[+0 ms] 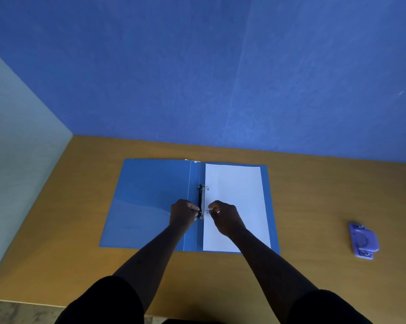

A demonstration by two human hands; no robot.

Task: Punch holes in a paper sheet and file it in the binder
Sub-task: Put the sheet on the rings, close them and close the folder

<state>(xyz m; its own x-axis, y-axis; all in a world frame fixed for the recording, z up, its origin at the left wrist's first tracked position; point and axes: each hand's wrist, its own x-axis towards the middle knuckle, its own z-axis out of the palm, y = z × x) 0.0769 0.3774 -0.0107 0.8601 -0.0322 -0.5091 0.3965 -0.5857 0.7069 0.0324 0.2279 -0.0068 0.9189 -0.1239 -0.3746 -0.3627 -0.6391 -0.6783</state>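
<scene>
The binder [150,202], lying open at the centre of the frame, is plain mid-blue, with a paler blue strip along its spine. Its ring mechanism [201,202] is black with silvery metal rings. The paper sheet [239,195] on the right half is plain white, unmarked. The bench [314,183] is a warm ochre-brown with no visible pattern. The hole punch [363,240] at the right of the frame is lilac-purple. The wall [220,66] across the top is saturated blue, and the panel [17,148] at the left is pale teal-grey. The sleeves [108,302] at the bottom are black.
</scene>
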